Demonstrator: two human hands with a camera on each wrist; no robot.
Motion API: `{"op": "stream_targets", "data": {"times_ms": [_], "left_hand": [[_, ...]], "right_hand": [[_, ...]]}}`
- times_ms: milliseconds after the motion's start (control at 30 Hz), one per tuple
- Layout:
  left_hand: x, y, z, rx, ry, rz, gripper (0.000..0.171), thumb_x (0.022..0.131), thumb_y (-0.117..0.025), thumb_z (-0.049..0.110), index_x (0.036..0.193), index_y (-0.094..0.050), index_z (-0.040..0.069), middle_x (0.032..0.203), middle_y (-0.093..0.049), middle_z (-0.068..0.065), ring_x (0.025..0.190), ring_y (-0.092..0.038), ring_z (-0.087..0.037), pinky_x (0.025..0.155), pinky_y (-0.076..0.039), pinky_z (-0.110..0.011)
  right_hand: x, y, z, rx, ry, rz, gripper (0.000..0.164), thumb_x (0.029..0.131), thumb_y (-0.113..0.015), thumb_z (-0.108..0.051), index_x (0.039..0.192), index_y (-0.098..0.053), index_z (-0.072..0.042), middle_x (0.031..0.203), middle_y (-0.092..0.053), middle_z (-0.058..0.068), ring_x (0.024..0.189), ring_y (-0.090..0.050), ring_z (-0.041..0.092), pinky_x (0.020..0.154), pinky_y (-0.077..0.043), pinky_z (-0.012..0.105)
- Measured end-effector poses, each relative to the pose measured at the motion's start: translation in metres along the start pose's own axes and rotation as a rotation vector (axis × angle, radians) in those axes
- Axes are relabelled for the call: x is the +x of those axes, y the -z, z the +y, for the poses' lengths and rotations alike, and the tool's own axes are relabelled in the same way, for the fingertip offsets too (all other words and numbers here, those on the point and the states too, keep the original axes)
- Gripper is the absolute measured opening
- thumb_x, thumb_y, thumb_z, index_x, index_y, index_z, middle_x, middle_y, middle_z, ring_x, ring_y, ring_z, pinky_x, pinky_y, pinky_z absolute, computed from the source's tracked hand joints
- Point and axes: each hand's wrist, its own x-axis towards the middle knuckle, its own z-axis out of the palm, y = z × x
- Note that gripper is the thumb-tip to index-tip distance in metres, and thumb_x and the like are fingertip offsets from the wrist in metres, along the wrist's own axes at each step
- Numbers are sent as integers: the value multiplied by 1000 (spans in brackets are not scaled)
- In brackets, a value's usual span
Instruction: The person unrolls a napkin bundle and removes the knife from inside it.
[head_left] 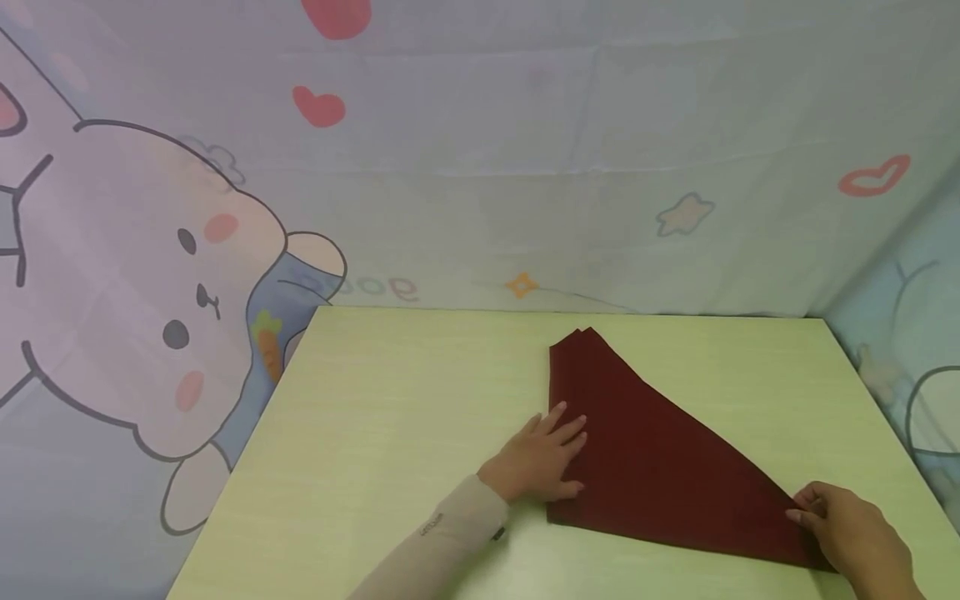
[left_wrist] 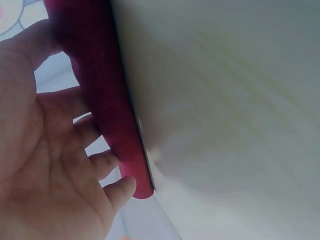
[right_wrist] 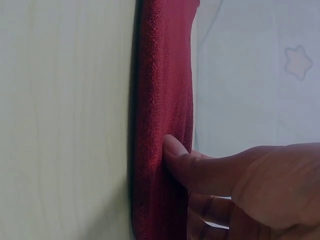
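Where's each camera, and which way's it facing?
Head: on the head, looking forward and down at dark red cloth and table; left hand, sleeve, right hand show.
Left wrist: at that wrist, facing the cloth's edge; left hand shows.
Right wrist: at that wrist, facing the cloth's edge; right hand shows.
Head and right wrist share the right hand.

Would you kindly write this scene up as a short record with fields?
Item: dark red cloth, roughly triangular, with a blunt far end
Surface: pale table with a wood-grain look
Left hand: fingers spread, resting on the cloth's left edge
Right hand: pinching the cloth near its right corner
Sleeve: pale, on the left arm
Backdrop: light sheet printed with hearts
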Motion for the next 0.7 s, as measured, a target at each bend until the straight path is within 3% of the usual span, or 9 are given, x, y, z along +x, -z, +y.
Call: {"op": "stream_targets", "data": {"times_ms": [333,700], "left_hand": [[-4,-6,-10,-132,-4,-5,66,99,-51,59,158,-36,34,170,-17,10,158,-6,-25,124,-23,-44],[-12,-7,-21,-216,8,23,64,98,-54,57,157,-38,38,170,-16,10,158,-11,-29,124,-23,-49]], "right_hand": [[-1,0,2,19,-14,-15,22,93,-74,-24,99,-67,-4,83,-68,6,76,-63,23,61,-50,43],[1,0,4,17,15,7,23,92,-75,-24,99,-67,-3,84,-69,7,76,-64,22,60,-51,44]]}}
